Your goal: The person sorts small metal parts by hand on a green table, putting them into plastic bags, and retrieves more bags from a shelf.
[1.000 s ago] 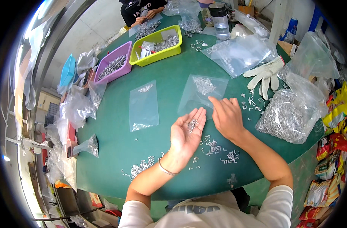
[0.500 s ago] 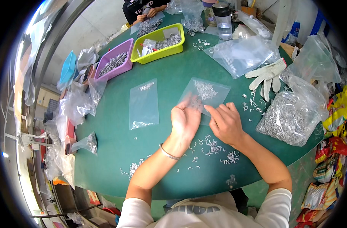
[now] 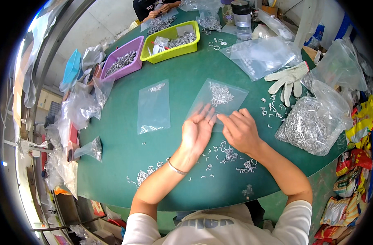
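My left hand (image 3: 196, 132) is palm up with its fingers stretched out. Their tips look veiled by a clear plastic bag (image 3: 232, 86), and I see no pieces on the palm. A pile of small silvery hooked pieces (image 3: 220, 94) lies in the bag's far end. Curled fingers of my right hand (image 3: 243, 131) hold the bag's near edge, the index finger pointing toward the left fingertips. To the left, a second clear bag (image 3: 154, 110) lies flat with a few pieces at its far end. Loose hooked pieces (image 3: 228, 154) are scattered on the table near my wrists.
Another heap of hooks (image 3: 143, 176) lies by my left forearm. A large clear bag of metal pieces (image 3: 305, 130) and a white glove (image 3: 288, 83) are at right. Beyond stand a purple bin (image 3: 112, 74), a yellow-green bin (image 3: 170, 56) and a person's hands (image 3: 160, 11).
The small cluster at my left fingertips has left them, and the pile in the bag's far end looks larger. My left fingers have straightened; my right hand has barely moved.
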`<state>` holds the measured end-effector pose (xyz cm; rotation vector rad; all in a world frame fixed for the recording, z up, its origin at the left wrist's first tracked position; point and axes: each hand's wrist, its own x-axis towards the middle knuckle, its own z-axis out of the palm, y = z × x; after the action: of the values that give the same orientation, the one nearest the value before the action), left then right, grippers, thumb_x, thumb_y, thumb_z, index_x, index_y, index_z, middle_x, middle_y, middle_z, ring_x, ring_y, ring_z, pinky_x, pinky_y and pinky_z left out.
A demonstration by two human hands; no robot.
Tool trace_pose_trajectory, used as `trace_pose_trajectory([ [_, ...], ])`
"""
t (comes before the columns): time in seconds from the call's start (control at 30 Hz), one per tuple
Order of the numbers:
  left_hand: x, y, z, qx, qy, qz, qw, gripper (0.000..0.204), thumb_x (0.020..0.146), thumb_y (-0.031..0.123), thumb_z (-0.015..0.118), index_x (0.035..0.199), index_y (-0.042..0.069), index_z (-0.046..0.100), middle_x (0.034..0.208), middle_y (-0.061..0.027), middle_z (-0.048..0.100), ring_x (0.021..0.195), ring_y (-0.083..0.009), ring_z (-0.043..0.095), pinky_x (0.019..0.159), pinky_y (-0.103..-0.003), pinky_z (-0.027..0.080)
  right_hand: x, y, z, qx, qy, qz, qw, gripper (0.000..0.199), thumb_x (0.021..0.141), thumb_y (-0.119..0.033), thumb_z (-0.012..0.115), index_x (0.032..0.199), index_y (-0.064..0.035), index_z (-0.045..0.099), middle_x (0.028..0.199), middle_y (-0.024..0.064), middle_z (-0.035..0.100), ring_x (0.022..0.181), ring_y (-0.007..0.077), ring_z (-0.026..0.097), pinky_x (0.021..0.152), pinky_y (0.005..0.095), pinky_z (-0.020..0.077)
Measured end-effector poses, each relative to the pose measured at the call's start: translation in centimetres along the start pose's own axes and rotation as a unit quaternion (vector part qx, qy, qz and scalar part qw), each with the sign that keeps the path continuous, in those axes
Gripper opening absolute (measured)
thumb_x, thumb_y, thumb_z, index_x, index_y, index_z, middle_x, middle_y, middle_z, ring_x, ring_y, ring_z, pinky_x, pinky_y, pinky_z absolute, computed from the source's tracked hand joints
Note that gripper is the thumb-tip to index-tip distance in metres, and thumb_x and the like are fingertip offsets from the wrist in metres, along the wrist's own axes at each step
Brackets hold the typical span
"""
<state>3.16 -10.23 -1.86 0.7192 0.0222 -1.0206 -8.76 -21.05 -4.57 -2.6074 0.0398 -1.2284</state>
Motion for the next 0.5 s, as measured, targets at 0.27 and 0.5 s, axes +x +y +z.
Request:
trace_pose_trajectory([
  [0.27, -1.7, 0.6, -0.1, 0.073, 0.020, 0.019, 0.997, 0.061, 0.091, -0.009, 0.035, 0.147, -0.008, 0.012, 0.154, -0.0254, 0.018, 0.144, -0.0348, 0.021, 0.119, -0.044, 0.024, -0.3, 0.1, 0.4, -0.011, -0.014, -0.003, 1.000, 0.029, 0.073, -0.004, 0.064, 0.101, 0.0027, 0.064, 0.068, 0.0063, 0.053, 0.066, 0.0221, 0.051, 0.065, 0.0373, 0.0393],
  [0.5, -1.2, 0.7, -1.5, 0.100, -0.022, 0.031, 0.994, 0.060, 0.092, -0.009, 0.039, 0.146, -0.010, 0.015, 0.153, -0.0242, 0.023, 0.143, -0.0329, 0.025, 0.117, -0.040, 0.029, 0.1, 1.0, 0.4, -0.043, -0.024, 0.035, 0.998, 0.027, 0.075, -0.004, 0.064, 0.102, 0.0007, 0.065, 0.075, 0.0072, 0.056, 0.074, 0.0229, 0.055, 0.069, 0.0375, 0.0401],
])
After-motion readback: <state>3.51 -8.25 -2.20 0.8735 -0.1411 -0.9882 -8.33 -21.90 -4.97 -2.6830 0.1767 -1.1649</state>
